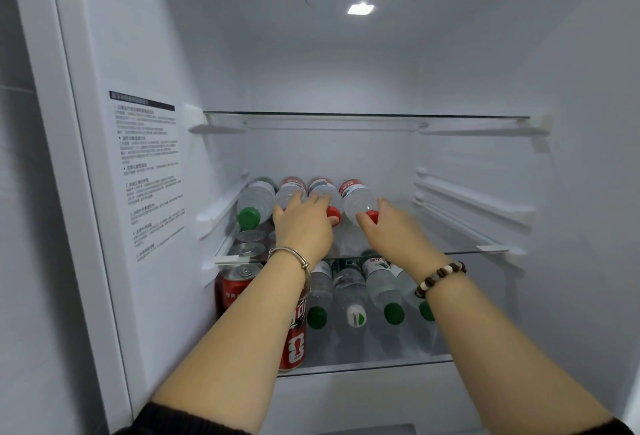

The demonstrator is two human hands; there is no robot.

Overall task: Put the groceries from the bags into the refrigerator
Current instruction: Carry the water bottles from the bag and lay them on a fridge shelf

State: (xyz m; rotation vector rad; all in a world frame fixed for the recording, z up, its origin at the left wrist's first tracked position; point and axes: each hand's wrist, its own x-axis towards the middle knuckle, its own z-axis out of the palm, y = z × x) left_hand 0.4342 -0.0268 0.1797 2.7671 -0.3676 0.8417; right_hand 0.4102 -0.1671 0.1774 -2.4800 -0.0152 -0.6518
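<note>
Head view: left hand (pixel 302 225) hides one bottle (pixel 292 192) cap.

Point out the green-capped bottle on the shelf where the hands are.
In the head view, the green-capped bottle lies leftmost on the middle glass shelf, near the fridge's left wall, beside the red-labelled bottle under the left hand.

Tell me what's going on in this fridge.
A person is reaching both arms into the open fridge, at the middle shelf, where four water bottles lie on their sides. The left hand lies over two red-capped bottles. The right hand grips the end bottle at its red cap. A green-capped bottle lies untouched at the left. On the shelf below, more bottles and red cans are already stored.
</note>
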